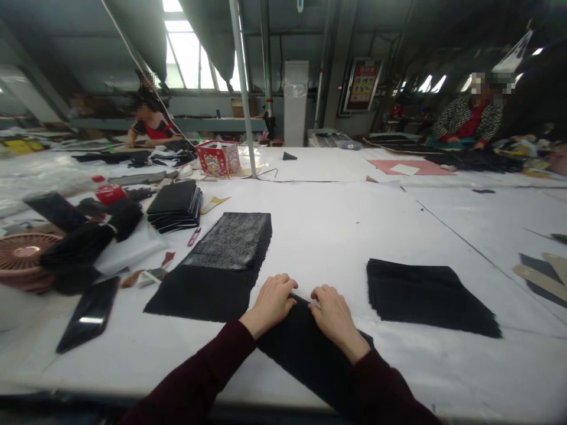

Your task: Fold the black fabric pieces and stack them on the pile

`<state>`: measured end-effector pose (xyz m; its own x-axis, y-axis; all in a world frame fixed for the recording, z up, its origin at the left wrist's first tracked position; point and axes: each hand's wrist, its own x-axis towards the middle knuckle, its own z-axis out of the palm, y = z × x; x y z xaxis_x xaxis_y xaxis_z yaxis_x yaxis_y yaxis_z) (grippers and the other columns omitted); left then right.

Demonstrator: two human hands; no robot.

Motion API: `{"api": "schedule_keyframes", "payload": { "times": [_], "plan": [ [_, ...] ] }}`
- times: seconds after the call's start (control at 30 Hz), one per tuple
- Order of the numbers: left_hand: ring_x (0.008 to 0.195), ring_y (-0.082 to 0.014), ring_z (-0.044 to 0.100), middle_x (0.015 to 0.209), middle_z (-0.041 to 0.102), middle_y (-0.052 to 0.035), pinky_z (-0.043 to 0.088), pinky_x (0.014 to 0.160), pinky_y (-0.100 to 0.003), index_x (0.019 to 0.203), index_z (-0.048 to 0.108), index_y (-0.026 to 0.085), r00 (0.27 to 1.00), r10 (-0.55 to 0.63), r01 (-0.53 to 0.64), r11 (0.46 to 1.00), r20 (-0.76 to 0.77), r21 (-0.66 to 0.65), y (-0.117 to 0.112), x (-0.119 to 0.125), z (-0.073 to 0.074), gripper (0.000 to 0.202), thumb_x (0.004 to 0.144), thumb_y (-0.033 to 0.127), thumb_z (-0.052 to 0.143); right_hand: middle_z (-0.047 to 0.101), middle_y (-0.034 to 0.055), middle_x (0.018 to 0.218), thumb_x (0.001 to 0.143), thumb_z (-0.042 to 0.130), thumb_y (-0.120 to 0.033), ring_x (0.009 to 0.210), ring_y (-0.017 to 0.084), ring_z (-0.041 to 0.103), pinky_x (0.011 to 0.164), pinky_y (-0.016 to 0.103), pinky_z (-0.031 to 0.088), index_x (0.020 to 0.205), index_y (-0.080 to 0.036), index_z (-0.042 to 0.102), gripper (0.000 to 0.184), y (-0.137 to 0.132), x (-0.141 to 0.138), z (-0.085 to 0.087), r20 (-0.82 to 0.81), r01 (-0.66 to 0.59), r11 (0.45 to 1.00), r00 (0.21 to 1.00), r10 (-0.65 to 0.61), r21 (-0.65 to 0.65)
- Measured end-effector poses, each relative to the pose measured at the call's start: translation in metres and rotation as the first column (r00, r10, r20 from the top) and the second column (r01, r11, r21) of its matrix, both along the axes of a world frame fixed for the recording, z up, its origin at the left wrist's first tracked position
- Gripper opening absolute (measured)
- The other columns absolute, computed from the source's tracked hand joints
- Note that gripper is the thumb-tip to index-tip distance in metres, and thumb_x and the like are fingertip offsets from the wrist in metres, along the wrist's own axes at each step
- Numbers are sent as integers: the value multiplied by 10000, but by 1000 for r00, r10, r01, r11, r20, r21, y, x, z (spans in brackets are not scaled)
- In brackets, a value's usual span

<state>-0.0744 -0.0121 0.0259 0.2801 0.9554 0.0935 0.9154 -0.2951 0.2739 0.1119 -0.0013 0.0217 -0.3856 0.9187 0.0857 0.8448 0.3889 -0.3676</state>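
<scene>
My left hand (271,301) and my right hand (333,315) rest side by side on the far edge of a black fabric piece (305,354) lying on the white table (336,230) just in front of me. Both hands have their fingers curled down onto that edge, pinching it. To the left lies a stack of black fabric pieces (201,292), with a thicker stack of grey-topped pieces (237,239) behind it. To the right sits another flat stack of black fabric (425,295).
A smaller black stack (175,203), pink clippers (194,236), a phone (91,313), a brown fan (22,257) and black bundles (84,242) crowd the left. A red box (218,157) and pole (245,100) stand behind. Two people work at far tables.
</scene>
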Motion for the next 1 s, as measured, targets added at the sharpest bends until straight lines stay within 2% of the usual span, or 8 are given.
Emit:
{"api": "schedule_keyframes", "payload": {
  "times": [0.17,0.3,0.4,0.5,0.6,0.8,0.9,1.0],
  "plan": [
    [1020,-240,581,1115,597,-54,456,878,-361,1072,648,228,996,-91,91,994,-5,-55,25,-5,-7,296,781,217,703,604,34,892,820,607,-136,905,221,532,754,334,334,833,-217,571,89,9,-14,-29,-16,19,993,1000,-17,115],
    [942,-229,607,1060,609,-42,469,841,-347,943,684,227,988,-155,155,983,8,-98,35,-7,-7,193,753,213,712,598,19,838,817,578,-126,857,215,521,735,333,320,795,-221,545,103,8,-10,-39,-75,-6,992,997,15,124],
    [931,-227,614,1021,617,-40,477,830,-340,914,676,218,984,-175,177,978,28,-111,38,-9,-7,166,751,207,704,598,17,806,809,550,-117,828,211,521,737,336,333,840,-220,555,107,9,-8,-45,-144,-13,994,989,28,107],
    [961,-231,614,1040,620,-44,484,837,-331,1014,659,220,984,-171,176,979,54,-106,36,-11,-7,270,750,214,709,603,23,818,807,541,-116,832,216,529,729,338,355,943,-225,603,185,9,-7,-52,-208,-45,992,976,68,114],
    [1006,-215,612,1133,605,-38,488,857,-303,1143,629,244,984,-157,164,982,90,-88,30,-16,-10,378,772,199,688,602,38,853,849,515,-123,858,215,536,729,337,382,939,-229,644,190,5,-6,-57,-251,-84,979,959,129,184],
    [959,-158,630,1198,589,-9,488,875,-255,1094,685,264,982,-99,101,995,160,-6,17,-28,-22,292,848,137,595,596,63,935,938,454,-155,868,196,552,733,337,425,1058,-215,657,244,-3,-3,-64,-296,-112,933,929,221,343],
    [928,-142,630,1163,604,-7,494,829,-237,1085,694,271,984,-109,102,993,143,59,10,-31,-25,264,907,152,539,593,63,922,951,426,-127,852,190,551,720,333,427,1130,-213,637,290,-4,-2,-70,-270,-152,904,923,275,400],
    [904,-133,630,1168,602,-24,501,782,-224,1160,654,281,987,-132,123,987,91,101,4,-33,-28,301,948,155,481,589,64,918,949,402,-99,845,191,545,707,332,426,1194,-220,611,344,-4,-1,-74,-219,-184,881,928,303,437]
  ]
}}
